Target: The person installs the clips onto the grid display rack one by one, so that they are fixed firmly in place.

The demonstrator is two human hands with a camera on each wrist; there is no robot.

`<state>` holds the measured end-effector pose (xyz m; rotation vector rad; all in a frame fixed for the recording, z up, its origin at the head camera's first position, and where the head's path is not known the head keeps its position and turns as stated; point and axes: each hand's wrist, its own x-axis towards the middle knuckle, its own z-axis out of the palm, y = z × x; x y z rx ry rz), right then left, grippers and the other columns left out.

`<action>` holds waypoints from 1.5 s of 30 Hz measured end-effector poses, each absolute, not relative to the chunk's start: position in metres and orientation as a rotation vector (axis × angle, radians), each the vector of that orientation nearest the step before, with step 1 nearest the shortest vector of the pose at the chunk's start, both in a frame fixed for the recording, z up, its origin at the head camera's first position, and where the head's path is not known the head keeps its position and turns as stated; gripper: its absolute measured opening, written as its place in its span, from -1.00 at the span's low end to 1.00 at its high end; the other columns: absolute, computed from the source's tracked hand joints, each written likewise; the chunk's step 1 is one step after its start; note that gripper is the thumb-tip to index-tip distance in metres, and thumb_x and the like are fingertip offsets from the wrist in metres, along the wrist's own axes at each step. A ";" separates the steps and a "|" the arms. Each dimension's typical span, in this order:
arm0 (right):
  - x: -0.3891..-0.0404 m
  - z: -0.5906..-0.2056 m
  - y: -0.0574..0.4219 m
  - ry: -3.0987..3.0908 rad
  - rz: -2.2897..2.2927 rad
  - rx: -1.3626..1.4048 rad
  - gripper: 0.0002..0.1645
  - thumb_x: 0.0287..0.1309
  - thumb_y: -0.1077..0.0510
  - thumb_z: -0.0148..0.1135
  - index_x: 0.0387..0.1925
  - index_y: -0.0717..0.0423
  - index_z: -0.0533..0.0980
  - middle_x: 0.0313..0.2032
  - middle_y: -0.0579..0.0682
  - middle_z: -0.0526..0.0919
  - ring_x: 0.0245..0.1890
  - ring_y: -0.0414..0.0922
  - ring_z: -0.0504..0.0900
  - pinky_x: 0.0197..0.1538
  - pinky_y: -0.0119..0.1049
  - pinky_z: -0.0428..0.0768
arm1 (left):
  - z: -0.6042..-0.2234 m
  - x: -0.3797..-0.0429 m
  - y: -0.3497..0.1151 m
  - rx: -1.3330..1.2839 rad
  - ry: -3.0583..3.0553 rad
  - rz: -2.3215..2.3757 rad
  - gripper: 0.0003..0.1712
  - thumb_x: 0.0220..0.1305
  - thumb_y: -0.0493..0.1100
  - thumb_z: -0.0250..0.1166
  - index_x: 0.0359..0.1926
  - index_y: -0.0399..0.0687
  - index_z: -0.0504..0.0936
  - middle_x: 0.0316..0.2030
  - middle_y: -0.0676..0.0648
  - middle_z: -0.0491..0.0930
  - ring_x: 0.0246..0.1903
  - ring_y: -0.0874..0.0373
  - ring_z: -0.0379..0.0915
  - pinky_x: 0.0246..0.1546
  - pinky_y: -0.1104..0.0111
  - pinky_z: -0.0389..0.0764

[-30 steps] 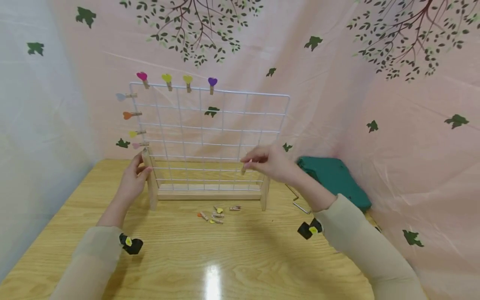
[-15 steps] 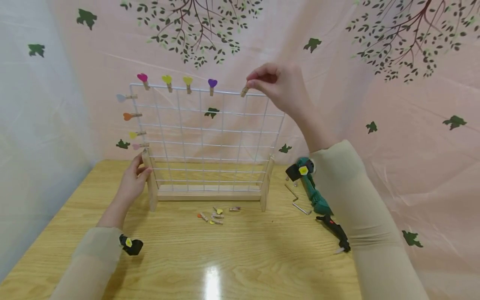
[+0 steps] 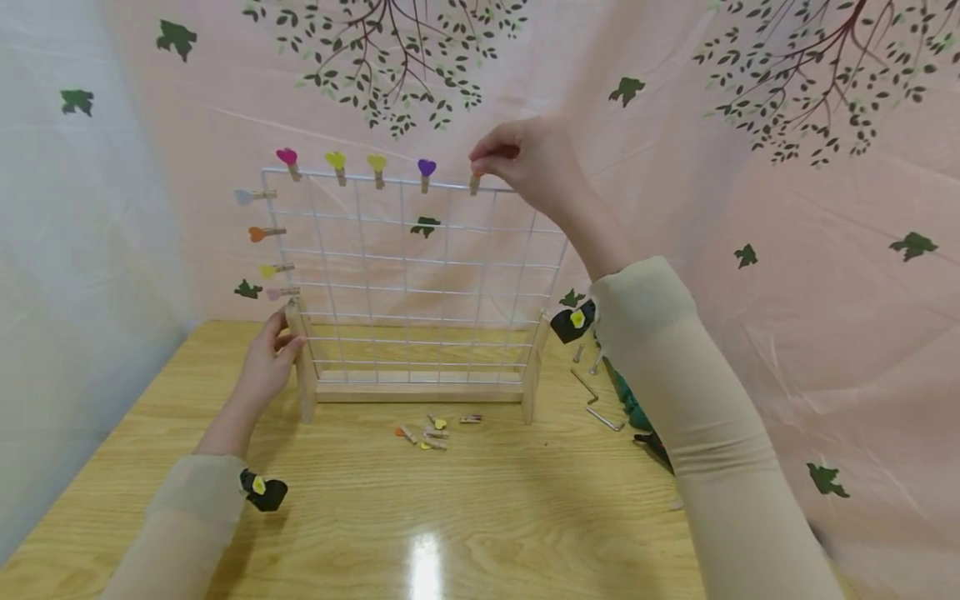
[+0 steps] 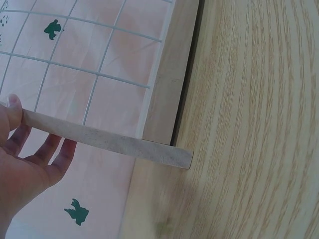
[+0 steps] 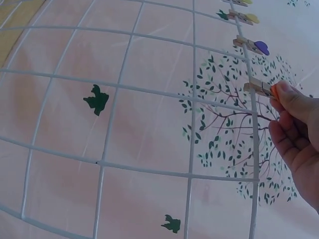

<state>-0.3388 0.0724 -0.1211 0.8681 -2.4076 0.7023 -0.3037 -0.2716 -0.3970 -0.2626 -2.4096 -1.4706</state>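
Observation:
A white wire grid stands upright in a wooden stand. At its top wire my right hand pinches a small wooden clothespin by its orange heart end; the jaws of the clothespin overlap the wire. Left of it sits a clothespin with a purple heart, and further along are pink and yellow ones. Several more line the grid's left side, among them one with an orange heart. With thumb and fingers on opposite sides, my left hand grips the stand's left wooden post.
Several loose clothespins lie on the wooden table before the stand. To the right are two hex keys, bolts and a green tool partly behind my right sleeve. A patterned cloth hangs behind.
My right hand has risen from low in front of the grid to its top wire with the clothespin, then shifted slightly left. The left hand has stayed on the post.

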 end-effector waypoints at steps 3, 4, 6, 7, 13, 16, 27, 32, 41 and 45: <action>-0.340 -0.124 0.072 -2.429 0.690 0.877 -0.80 0.01 0.10 0.23 -0.30 0.08 0.61 -0.28 -0.08 0.65 -0.33 -0.30 0.55 -0.18 -0.55 0.53 | -0.398 -0.304 -0.272 -0.261 -2.406 -1.465 -0.37 0.35 -0.15 -0.09 0.36 -0.10 -0.09 0.23 -0.36 0.10 0.12 -0.34 0.15 -0.01 -0.10 0.36; -0.341 -0.125 0.072 -2.432 0.690 0.880 -0.79 0.01 0.09 0.23 -0.29 0.08 0.61 -0.27 -0.08 0.65 -0.33 -0.31 0.55 -0.17 -0.55 0.53 | -0.397 -0.303 -0.271 -0.261 -2.404 -1.464 -0.37 0.34 -0.16 -0.08 0.36 -0.09 -0.09 0.23 -0.36 0.10 0.12 -0.34 0.16 -0.01 -0.11 0.36; -0.343 -0.128 0.074 -2.427 0.695 0.894 -0.76 0.02 0.08 0.22 -0.25 0.08 0.60 -0.25 -0.08 0.64 -0.32 -0.33 0.54 -0.17 -0.56 0.52 | -0.397 -0.303 -0.271 -0.257 -2.403 -1.468 -0.36 0.34 -0.16 -0.07 0.36 -0.08 -0.10 0.23 -0.36 0.09 0.12 -0.35 0.15 0.00 -0.11 0.35; -0.344 -0.129 0.074 -2.414 0.704 0.909 -0.73 0.02 0.07 0.22 -0.22 0.08 0.59 -0.25 -0.08 0.64 -0.32 -0.33 0.54 -0.17 -0.56 0.52 | -0.396 -0.302 -0.270 -0.254 -2.404 -1.472 -0.35 0.34 -0.17 -0.07 0.36 -0.08 -0.10 0.24 -0.37 0.09 0.12 -0.35 0.15 0.00 -0.11 0.35; -0.341 -0.131 0.079 -2.363 0.816 0.978 -0.52 -0.02 -0.01 0.25 -0.02 0.04 0.49 -0.16 -0.10 0.57 -0.25 -0.32 0.48 -0.08 -0.51 0.50 | -0.393 -0.301 -0.270 -0.252 -2.406 -1.467 -0.35 0.34 -0.20 -0.08 0.37 -0.06 -0.11 0.23 -0.37 0.09 0.12 -0.34 0.16 0.01 -0.10 0.35; -0.325 -0.131 0.079 -2.321 0.879 1.016 -0.53 -0.03 0.04 0.27 -0.02 0.08 0.50 -0.12 -0.08 0.56 -0.22 -0.28 0.47 -0.05 -0.46 0.50 | -0.394 -0.301 -0.271 -0.262 -2.398 -1.467 -0.36 0.33 -0.22 -0.07 0.37 -0.06 -0.10 0.23 -0.37 0.10 0.11 -0.34 0.17 0.00 -0.11 0.36; -0.308 -0.230 0.084 -2.313 0.805 1.405 -0.56 -0.02 0.03 0.27 -0.06 0.07 0.51 -0.14 -0.09 0.58 -0.24 -0.21 0.51 -0.17 -0.39 0.55 | -0.396 -0.302 -0.272 -0.257 -2.417 -1.446 -0.36 0.35 -0.14 -0.09 0.37 -0.02 -0.11 0.24 -0.35 0.09 0.12 -0.33 0.16 0.01 -0.12 0.34; -0.310 -0.302 0.094 -2.569 0.759 1.393 -0.52 -0.02 -0.04 0.26 0.00 -0.04 0.48 -0.10 -0.15 0.55 -0.22 -0.17 0.51 -0.19 -0.31 0.58 | -0.396 -0.302 -0.271 -0.265 -2.416 -1.459 -0.35 0.35 -0.16 -0.10 0.37 0.01 -0.13 0.26 -0.34 0.06 0.13 -0.34 0.15 0.02 -0.12 0.33; -0.310 -0.400 0.111 -2.805 0.819 1.293 -0.53 -0.05 0.11 0.32 -0.02 0.05 0.50 -0.09 -0.06 0.56 -0.27 -0.09 0.53 -0.33 -0.36 0.59 | -0.398 -0.304 -0.271 -0.270 -2.398 -1.485 -0.36 0.35 -0.14 -0.09 0.37 -0.02 -0.12 0.24 -0.35 0.08 0.12 -0.34 0.15 0.00 -0.12 0.35; -0.311 -0.427 0.113 -2.862 0.886 1.266 -0.52 -0.07 0.13 0.33 -0.03 0.14 0.50 -0.14 0.00 0.58 -0.31 -0.10 0.54 -0.32 -0.36 0.58 | -0.397 -0.303 -0.271 -0.262 -2.394 -1.496 -0.37 0.35 -0.15 -0.10 0.37 -0.05 -0.11 0.23 -0.37 0.09 0.13 -0.35 0.14 0.00 -0.12 0.35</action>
